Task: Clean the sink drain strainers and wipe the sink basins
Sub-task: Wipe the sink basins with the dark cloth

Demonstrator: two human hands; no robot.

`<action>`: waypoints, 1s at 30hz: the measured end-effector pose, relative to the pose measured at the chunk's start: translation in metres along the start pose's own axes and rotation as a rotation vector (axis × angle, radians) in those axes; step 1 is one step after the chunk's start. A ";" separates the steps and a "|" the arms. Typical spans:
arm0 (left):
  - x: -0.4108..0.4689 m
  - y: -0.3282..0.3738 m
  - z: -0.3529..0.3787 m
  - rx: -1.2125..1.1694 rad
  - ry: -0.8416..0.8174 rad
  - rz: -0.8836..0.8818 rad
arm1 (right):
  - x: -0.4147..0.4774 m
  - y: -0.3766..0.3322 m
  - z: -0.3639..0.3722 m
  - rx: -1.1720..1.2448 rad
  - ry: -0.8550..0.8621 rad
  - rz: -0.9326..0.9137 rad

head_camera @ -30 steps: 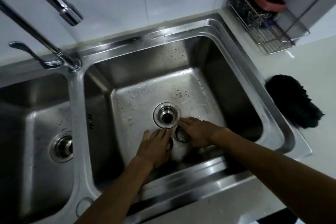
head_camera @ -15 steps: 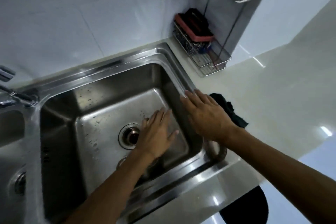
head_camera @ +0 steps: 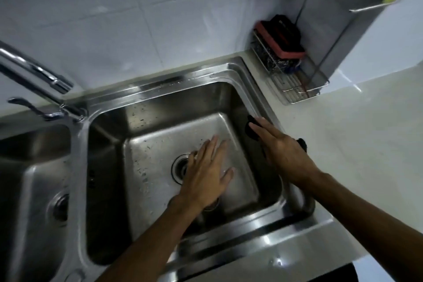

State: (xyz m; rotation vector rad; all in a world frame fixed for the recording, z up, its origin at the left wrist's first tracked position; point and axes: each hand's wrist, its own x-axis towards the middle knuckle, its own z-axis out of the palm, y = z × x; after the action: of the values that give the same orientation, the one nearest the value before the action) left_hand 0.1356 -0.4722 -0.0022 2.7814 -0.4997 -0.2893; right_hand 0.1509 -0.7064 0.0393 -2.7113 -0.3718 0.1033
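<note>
Left hand [head_camera: 207, 173], fingers spread and empty, hovers over the right basin [head_camera: 160, 121]; right hand [head_camera: 282, 151] presses a dark cloth [head_camera: 250, 131] flat-palmed at the basin's rim beside the pale worktop [head_camera: 354, 155]

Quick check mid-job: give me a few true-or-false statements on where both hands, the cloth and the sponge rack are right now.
1. The left hand is spread flat over the right basin, beside its drain. True.
2. The right hand rests on a dark cloth at the basin's right rim. True.
3. Water is running from the tap. False: no stream shows.
4. The wire rack stands inside the left basin. False: it stands on the counter, in the corner by the wall.
</note>
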 end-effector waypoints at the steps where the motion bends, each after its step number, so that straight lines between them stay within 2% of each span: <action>1: -0.010 -0.025 -0.007 0.038 0.005 -0.044 | 0.020 -0.009 0.013 0.032 0.016 -0.018; 3: -0.032 -0.076 -0.022 0.114 0.029 -0.136 | 0.057 -0.026 0.045 0.105 0.050 -0.019; 6: -0.067 -0.154 -0.048 0.238 0.088 -0.237 | 0.104 -0.038 0.108 0.166 0.019 0.104; 10: -0.100 -0.236 -0.068 0.349 0.099 -0.302 | 0.125 -0.027 0.196 -0.013 -0.108 0.384; 12: -0.106 -0.254 -0.069 0.326 0.130 -0.336 | 0.118 -0.024 0.226 -0.091 -0.125 0.443; 16: -0.108 -0.260 -0.059 0.178 0.238 -0.372 | 0.129 -0.038 0.254 -0.143 -0.041 0.432; 22: -0.108 -0.261 -0.057 0.096 0.274 -0.395 | 0.185 -0.152 0.296 -0.131 -0.122 0.221; 26: -0.109 -0.261 -0.057 0.087 0.311 -0.392 | 0.161 -0.216 0.317 -0.187 -0.289 -0.073; 30: -0.109 -0.263 -0.055 0.099 0.360 -0.375 | 0.119 -0.236 0.311 -0.275 -0.480 -0.265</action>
State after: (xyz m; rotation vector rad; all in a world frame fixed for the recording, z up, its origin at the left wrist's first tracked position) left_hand 0.1296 -0.1832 -0.0211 2.9153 0.0982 0.1644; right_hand 0.1692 -0.3477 -0.1539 -2.8493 -0.9410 0.6781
